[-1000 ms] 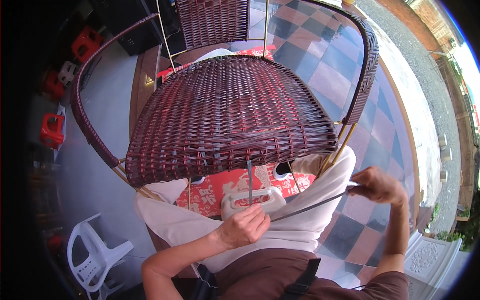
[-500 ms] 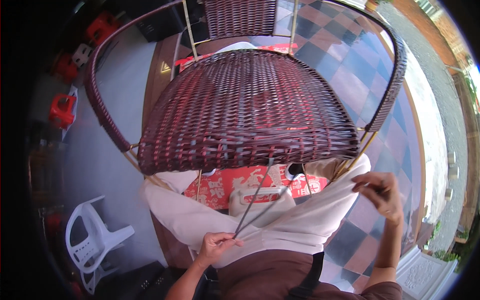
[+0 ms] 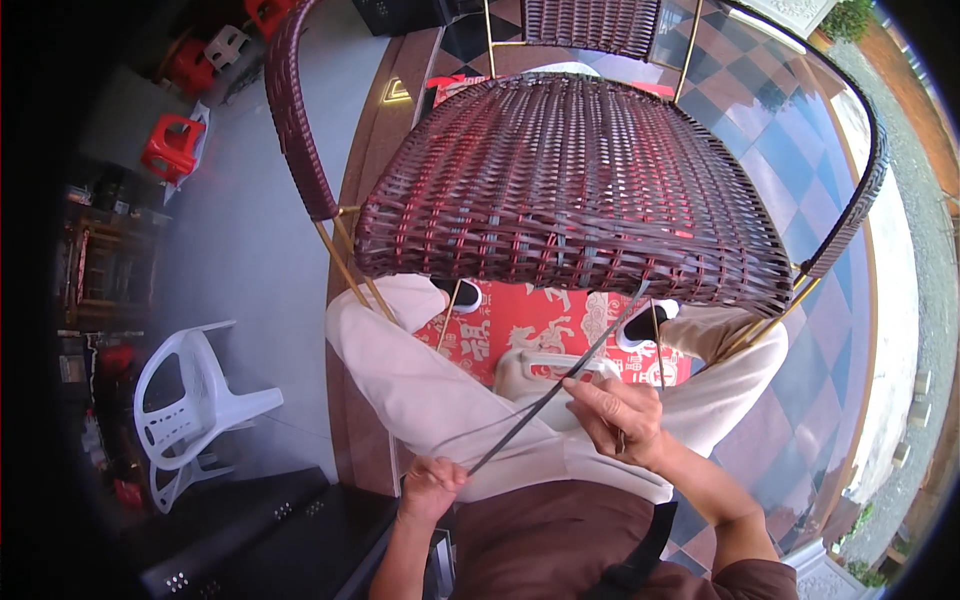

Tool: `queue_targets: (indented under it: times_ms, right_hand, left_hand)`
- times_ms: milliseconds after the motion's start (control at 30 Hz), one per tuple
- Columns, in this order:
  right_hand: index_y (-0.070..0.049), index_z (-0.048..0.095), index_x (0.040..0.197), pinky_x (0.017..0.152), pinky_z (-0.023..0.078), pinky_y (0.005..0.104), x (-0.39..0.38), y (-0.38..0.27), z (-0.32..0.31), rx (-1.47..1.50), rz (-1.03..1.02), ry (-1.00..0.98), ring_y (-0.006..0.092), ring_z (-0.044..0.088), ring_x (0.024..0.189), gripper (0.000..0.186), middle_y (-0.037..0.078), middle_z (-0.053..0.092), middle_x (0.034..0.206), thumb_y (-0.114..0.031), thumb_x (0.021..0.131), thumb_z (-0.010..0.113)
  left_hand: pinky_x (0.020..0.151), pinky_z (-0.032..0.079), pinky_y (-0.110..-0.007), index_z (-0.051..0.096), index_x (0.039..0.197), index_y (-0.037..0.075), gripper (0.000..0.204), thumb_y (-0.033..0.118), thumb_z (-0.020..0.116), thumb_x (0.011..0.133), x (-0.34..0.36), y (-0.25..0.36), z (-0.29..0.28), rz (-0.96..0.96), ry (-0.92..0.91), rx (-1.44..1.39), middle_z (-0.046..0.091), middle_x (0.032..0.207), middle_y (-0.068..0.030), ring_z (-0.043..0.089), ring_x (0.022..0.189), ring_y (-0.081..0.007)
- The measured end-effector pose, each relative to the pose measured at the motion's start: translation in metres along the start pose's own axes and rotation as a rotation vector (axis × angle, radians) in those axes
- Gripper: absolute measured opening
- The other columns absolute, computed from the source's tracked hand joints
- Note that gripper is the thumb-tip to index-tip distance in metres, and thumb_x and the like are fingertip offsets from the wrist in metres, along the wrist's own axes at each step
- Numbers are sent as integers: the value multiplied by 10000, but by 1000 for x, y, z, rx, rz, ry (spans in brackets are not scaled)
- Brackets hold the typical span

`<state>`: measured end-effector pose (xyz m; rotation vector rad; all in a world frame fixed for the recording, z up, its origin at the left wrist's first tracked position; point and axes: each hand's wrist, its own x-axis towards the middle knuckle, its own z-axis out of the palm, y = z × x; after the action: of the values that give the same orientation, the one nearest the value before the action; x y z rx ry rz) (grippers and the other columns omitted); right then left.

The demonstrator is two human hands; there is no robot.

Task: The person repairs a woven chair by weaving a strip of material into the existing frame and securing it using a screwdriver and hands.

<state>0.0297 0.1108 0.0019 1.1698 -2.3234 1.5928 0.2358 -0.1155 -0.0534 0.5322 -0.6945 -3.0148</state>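
Note:
A dark reddish-brown woven wicker chair (image 3: 570, 180) stands in front of me, its seat edge above my knees. From the front edge of the seat a long dark weaving strip (image 3: 530, 415) slants down to my left hand. My left hand (image 3: 432, 487) is closed on the strip's lower part, near my lap. My right hand (image 3: 618, 418) is at the strip's middle, fingers bent and fingertips against it. A thinner stretch of strip lies across my thigh toward the left hand. The ends of the strip are hidden.
Between my feet lies a red patterned mat (image 3: 540, 320), with a pale stool (image 3: 515, 375) partly under me. A white plastic chair (image 3: 185, 410) stands at left, a red stool (image 3: 172, 148) farther back. Black boxes (image 3: 270, 540) lie at lower left.
My right hand has come in from the right to the strip. The left hand still holds the strip, drawn straighter now. The whole view has shifted, putting the chair farther right.

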Motion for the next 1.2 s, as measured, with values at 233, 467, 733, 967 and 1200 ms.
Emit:
queue_targets:
  times_ms: [233, 467, 733, 967, 1200]
  right_hand:
    - [-70, 593, 1169, 416, 429, 263, 5, 1, 16, -154, -313, -256, 111, 537, 536, 533, 26, 532, 793, -57, 637, 614]
    - [-64, 609, 1169, 446, 416, 227, 20, -8, 30, -426, -424, -168, 75, 515, 574, 572, 19, 484, 733, -67, 597, 594]
    - [-17, 657, 1031, 431, 413, 230, 40, -11, 30, -554, -493, -294, 95, 488, 543, 421, 78, 551, 940, -26, 611, 627]
    - [-67, 683, 901, 405, 321, 168, 52, -3, 35, -628, -627, -171, 43, 418, 516, 245, 15, 570, 962, -50, 662, 634]
    - [-10, 663, 891, 436, 398, 204, 38, 2, 35, -541, -589, -275, 69, 504, 562, 264, 67, 558, 872, -76, 639, 621]
  left_hand:
    - [814, 440, -381, 561, 892, 141, 122, 253, 604, 872, -2, 21, -7, 308, 101, -129, 565, 820, 16, 573, 877, -139]
    - [784, 456, -351, 590, 949, 116, 146, 250, 576, 894, 9, 42, -13, 344, 166, -35, 614, 837, -21, 583, 877, -190]
    - [741, 447, -315, 619, 949, 104, 158, 246, 569, 900, 20, 43, -10, 364, 265, -103, 637, 795, -13, 610, 830, -168]
    - [731, 442, -311, 629, 954, 104, 166, 247, 563, 904, 26, 44, -6, 362, 247, -117, 651, 820, -15, 608, 853, -165]
    - [774, 451, -312, 610, 1007, 100, 183, 245, 558, 908, 35, 69, -2, 429, 262, -31, 649, 858, -17, 600, 881, -165]
